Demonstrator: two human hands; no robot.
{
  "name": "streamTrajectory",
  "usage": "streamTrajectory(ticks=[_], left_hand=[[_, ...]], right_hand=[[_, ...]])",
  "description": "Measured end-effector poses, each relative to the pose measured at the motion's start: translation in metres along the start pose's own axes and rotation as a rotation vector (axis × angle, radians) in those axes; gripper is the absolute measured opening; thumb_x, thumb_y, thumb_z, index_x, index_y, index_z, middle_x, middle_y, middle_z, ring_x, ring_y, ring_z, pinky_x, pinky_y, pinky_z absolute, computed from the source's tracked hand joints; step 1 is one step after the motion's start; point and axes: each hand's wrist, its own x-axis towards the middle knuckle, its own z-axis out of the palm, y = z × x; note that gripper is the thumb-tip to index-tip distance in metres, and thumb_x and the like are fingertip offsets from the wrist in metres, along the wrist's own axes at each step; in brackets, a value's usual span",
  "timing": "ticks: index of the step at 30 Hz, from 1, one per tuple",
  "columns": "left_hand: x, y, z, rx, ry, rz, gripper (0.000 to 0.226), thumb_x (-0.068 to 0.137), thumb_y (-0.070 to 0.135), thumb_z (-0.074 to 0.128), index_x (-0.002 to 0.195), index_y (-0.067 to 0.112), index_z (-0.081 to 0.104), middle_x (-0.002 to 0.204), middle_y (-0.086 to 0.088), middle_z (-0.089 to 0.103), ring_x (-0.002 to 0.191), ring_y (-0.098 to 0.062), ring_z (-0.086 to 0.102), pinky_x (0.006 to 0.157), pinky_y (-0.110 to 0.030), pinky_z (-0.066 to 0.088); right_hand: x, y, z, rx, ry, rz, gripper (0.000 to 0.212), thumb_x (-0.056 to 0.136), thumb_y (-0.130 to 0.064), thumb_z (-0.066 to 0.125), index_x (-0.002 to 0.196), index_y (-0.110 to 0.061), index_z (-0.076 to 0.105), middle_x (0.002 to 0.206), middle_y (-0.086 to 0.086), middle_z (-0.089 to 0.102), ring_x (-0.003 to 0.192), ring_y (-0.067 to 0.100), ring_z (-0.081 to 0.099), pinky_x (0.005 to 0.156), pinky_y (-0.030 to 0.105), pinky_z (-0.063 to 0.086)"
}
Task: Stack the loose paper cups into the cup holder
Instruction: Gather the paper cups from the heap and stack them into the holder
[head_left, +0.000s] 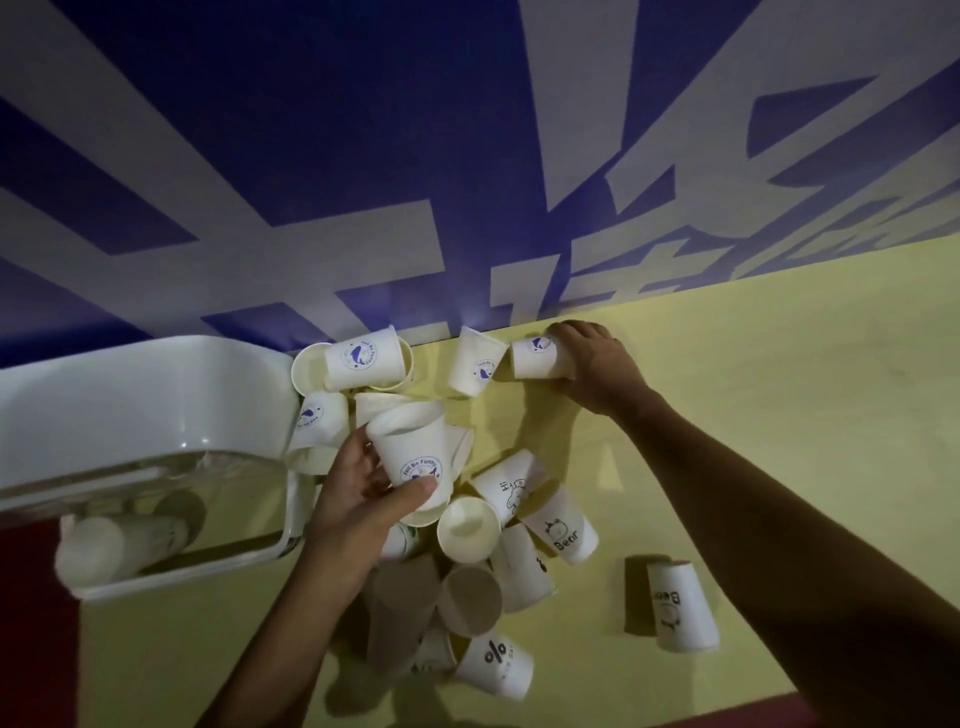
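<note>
My left hand (358, 488) grips a white paper cup with a blue whale logo (410, 452), held upright above the pile. My right hand (592, 364) reaches to the far edge of the table and closes around another whale-logo cup (535, 358) lying on its side. Several loose cups lie scattered over the yellow table (753, 441): whale-logo ones at the back (363, 358), "Bear" cups (561, 525), brown ones (467, 597). The white cup holder (140, 410) with a clear front stands at the left; a stack of cups (114, 545) lies inside it.
A blue and white banner wall (467, 156) rises right behind the table's far edge. One "Bear" cup (680, 605) lies apart at the right. A "%" cup (493, 665) rests near the front. Dark red floor (31, 623) shows at the lower left.
</note>
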Motion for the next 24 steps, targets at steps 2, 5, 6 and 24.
streamTrajectory(ticks=[2, 5, 6, 24], left_hand=[[-0.004, 0.003, -0.004, 0.058, -0.013, 0.041, 0.082, 0.063, 0.013, 0.095, 0.134, 0.032, 0.057, 0.123, 0.002, 0.073, 0.113, -0.018, 0.07, 0.088, -0.037, 0.061], [-0.014, 0.009, -0.015, 0.109, -0.03, 0.102, 0.076, 0.072, -0.003, 0.088, 0.132, 0.032, 0.056, 0.122, 0.007, 0.072, 0.114, -0.015, 0.069, 0.085, -0.031, 0.061], [-0.017, 0.009, -0.02, 0.111, -0.036, 0.123, 0.079, 0.07, -0.001, 0.09, 0.133, 0.033, 0.056, 0.124, 0.007, 0.071, 0.115, -0.016, 0.069, 0.086, -0.032, 0.061], [-0.095, -0.028, -0.244, 0.301, 0.107, 0.387, 0.079, 0.07, 0.018, 0.095, 0.128, 0.048, 0.05, 0.13, 0.019, 0.059, 0.117, -0.008, 0.061, 0.096, -0.038, 0.054]], right_hand=[[-0.015, -0.001, -0.004, 0.14, 0.045, 0.046, 0.078, 0.075, -0.021, 0.087, 0.142, -0.008, 0.05, 0.136, 0.015, 0.06, 0.12, 0.037, 0.058, 0.097, 0.052, 0.052], [-0.049, -0.015, -0.017, 0.338, 0.129, 0.111, 0.077, 0.074, -0.021, 0.09, 0.138, -0.005, 0.051, 0.129, 0.014, 0.061, 0.11, 0.031, 0.062, 0.089, 0.035, 0.054], [-0.063, -0.023, -0.023, 0.393, 0.144, 0.122, 0.078, 0.073, -0.024, 0.092, 0.137, -0.008, 0.051, 0.129, 0.01, 0.061, 0.106, 0.025, 0.063, 0.085, 0.025, 0.053], [-0.18, -0.322, 0.013, 0.838, 0.225, 0.115, 0.064, 0.07, -0.062, 0.081, 0.126, -0.035, 0.064, 0.118, -0.007, 0.07, 0.103, 0.021, 0.069, 0.075, 0.041, 0.062]])
